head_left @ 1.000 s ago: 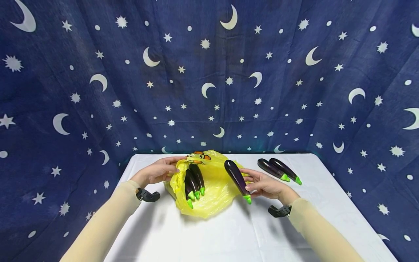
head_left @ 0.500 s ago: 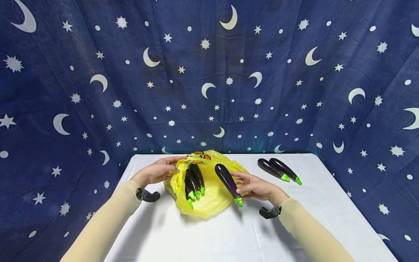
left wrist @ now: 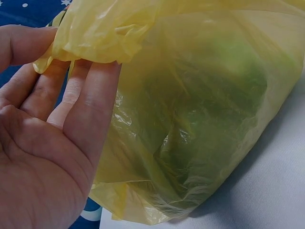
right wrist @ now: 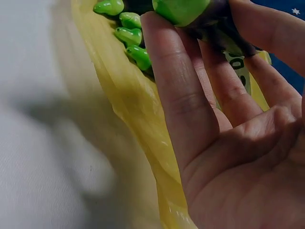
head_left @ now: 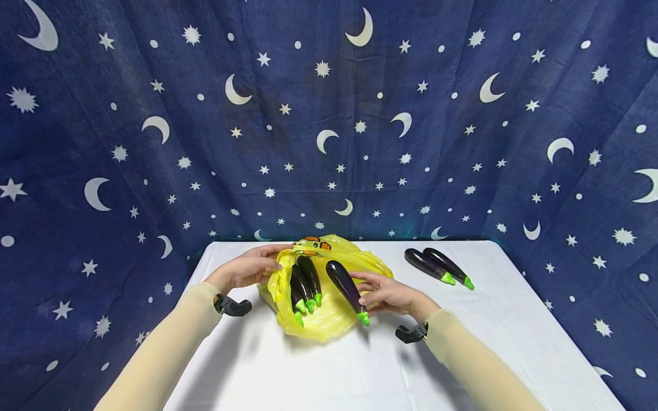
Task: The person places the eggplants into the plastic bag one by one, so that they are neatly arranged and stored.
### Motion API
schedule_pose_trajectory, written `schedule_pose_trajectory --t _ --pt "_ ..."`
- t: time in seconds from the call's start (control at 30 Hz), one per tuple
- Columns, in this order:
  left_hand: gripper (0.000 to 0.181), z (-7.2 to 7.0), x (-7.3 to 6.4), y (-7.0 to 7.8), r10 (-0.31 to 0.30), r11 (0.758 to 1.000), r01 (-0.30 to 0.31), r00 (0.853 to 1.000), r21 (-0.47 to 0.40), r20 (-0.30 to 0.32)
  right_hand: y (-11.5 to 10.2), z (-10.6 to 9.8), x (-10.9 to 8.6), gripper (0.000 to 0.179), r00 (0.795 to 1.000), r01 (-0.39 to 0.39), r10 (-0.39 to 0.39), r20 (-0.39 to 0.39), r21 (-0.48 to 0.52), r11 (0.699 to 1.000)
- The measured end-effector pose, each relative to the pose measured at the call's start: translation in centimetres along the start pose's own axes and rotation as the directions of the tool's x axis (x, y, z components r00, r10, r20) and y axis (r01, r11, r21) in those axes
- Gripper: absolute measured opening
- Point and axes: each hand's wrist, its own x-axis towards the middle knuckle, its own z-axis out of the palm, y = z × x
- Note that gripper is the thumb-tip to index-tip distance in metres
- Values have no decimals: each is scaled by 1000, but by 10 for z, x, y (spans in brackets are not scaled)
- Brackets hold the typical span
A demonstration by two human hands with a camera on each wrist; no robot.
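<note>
My left hand (head_left: 248, 269) pinches the rim of a yellow plastic bag (head_left: 326, 329), thumb on one side and fingers on the other in the left wrist view. The bag lies on its side, mouth towards me. Inside it lie several dark purple eggplants (head_left: 311, 275), green stems facing out; more may be hidden. With thumb and fingers my right hand (head_left: 393, 294) grips another eggplant (head_left: 343, 284), tilted at the bag's mouth, its green stem end (right wrist: 181, 9) towards me. From the head view I cannot tell whether this eggplant touches the bag.
Two more eggplants, one (head_left: 426, 265) beside the other (head_left: 449, 267), lie at the back right of the white-covered table (head_left: 411, 365). A dark blue curtain (head_left: 329, 142) with moons and stars stands behind and at both sides.
My right hand has moved left, carrying the eggplant from the bag's right side to in front of its mouth. The left hand and the bag's left rim have stayed in place.
</note>
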Motion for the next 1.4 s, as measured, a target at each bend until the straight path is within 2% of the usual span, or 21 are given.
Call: schedule_pose_trajectory --t 0.2,0.37,0.57,0.73,1.0,1.17,1.4 --pt "70 -1 1 -1 14 1000 -14 1000 6 19 2 6 14 83 1000 -7 7 -23 -12 1000" --pt "70 -1 1 -1 10 1000 -10 1000 2 3 4 11 26 81 997 -28 26 -67 -35 999" --pt "70 -1 1 -1 4 1000 -4 1000 2 -6 5 16 39 80 993 -49 48 -107 -8 999" --pt "71 0 1 -1 21 1000 -21 1000 8 14 4 20 50 82 991 -39 37 -126 -14 999" --pt "71 0 1 -1 26 1000 -26 999 1 25 7 26 70 82 971 -28 10 -241 -71 997" --pt "71 0 0 0 22 1000 -22 999 0 26 9 27 79 81 962 -31 4 -273 -96 995" --pt "71 0 0 1 14 1000 -14 1000 7 13 8 26 89 81 951 -38 11 -309 -81 996"
